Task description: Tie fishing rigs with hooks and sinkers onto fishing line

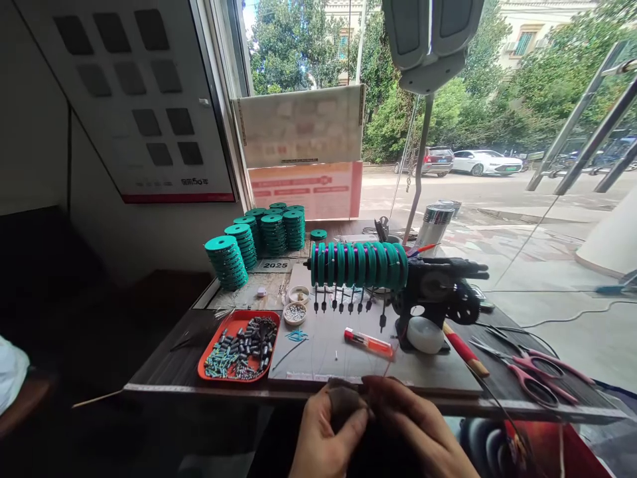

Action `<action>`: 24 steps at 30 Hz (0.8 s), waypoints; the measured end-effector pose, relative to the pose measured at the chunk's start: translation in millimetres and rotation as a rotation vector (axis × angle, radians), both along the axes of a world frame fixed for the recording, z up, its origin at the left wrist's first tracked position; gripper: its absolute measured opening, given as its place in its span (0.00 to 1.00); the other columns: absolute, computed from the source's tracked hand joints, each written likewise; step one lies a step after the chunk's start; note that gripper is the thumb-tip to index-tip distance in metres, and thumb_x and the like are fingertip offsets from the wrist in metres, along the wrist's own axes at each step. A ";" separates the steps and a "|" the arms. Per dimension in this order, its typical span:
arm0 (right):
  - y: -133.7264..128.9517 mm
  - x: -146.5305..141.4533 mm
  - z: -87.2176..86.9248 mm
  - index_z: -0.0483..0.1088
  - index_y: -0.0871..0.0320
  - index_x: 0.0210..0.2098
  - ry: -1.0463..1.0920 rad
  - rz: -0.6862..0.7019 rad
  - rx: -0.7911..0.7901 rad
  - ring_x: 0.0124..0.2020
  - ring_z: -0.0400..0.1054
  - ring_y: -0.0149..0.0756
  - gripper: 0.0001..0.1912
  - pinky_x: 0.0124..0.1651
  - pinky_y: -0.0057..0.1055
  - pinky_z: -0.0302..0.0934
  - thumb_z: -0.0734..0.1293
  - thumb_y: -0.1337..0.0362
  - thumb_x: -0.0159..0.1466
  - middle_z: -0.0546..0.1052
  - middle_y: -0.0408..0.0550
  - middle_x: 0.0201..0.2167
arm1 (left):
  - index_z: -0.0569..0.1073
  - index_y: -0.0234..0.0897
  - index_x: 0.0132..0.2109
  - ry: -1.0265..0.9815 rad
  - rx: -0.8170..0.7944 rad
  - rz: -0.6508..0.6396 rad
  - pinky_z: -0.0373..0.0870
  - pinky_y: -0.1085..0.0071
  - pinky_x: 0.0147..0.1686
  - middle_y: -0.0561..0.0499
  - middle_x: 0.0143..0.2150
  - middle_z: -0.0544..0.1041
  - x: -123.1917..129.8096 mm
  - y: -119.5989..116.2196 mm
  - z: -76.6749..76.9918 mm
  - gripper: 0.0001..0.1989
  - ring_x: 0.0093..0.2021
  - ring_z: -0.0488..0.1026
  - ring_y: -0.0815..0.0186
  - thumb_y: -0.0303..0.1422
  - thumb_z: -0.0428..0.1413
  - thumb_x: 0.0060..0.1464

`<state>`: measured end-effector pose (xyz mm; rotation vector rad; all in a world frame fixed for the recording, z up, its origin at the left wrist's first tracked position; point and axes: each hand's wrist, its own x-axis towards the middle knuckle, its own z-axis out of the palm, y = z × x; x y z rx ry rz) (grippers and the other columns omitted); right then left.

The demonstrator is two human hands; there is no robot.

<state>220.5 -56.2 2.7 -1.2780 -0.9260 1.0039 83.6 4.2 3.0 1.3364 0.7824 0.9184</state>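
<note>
My left hand (328,428) and my right hand (421,421) meet at the front edge of the board, fingers pinched together. A dark grey wrap covers a finger of the left hand; what that hand pinches is too small to make out. A faint thin line (389,365) runs down to the right fingertips. Beyond the hands lies a lighter (369,342) with orange liquid. Behind it a row of green foam line spools (358,264) sits on the shaft of a black winding machine (435,292). Small dark weights (341,307) hang below the spools.
An orange tray (239,346) of sinkers and small fittings stands left, beside a bowl of tiny beads (295,313). Stacked green spools (226,262) stand behind. Pink-handled scissors (535,378), a red-handled tool (465,350) and a white round container (425,334) are right.
</note>
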 end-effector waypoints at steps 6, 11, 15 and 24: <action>7.2 -11.7 -1.3 0.76 0.55 0.33 0.546 -0.029 -0.081 0.30 0.68 0.30 0.19 0.35 0.23 0.60 0.77 0.55 0.44 0.76 0.43 0.28 | 0.77 0.35 0.26 -0.012 0.127 0.181 0.67 0.74 0.31 0.49 0.27 0.74 6.7 -8.0 0.7 0.12 0.29 0.72 0.64 0.41 0.60 0.45; 20.0 -14.1 -7.8 0.75 0.56 0.29 0.734 0.141 0.063 0.26 0.66 0.28 0.10 0.33 0.22 0.59 0.75 0.61 0.48 0.72 0.40 0.23 | 0.77 0.35 0.23 -0.137 -0.086 0.151 0.65 0.75 0.27 0.52 0.21 0.72 8.7 -4.6 -2.1 0.16 0.24 0.68 0.68 0.45 0.64 0.38; 23.0 -8.2 -17.5 0.73 0.54 0.28 0.669 0.158 0.126 0.25 0.66 0.30 0.08 0.31 0.25 0.61 0.73 0.61 0.49 0.71 0.41 0.23 | 0.77 0.33 0.23 -0.229 -0.411 -0.016 0.53 0.79 0.19 0.57 0.15 0.67 9.7 0.2 -14.4 0.17 0.17 0.58 0.77 0.43 0.67 0.32; -9.5 18.5 -38.6 0.71 0.52 0.43 -0.494 0.009 0.226 0.40 0.72 0.41 0.11 0.41 0.30 0.65 0.64 0.62 0.61 0.78 0.48 0.39 | 0.75 0.32 0.23 -0.226 -0.647 -0.256 0.58 0.75 0.25 0.54 0.20 0.69 12.0 3.2 -23.8 0.14 0.21 0.64 0.72 0.37 0.67 0.30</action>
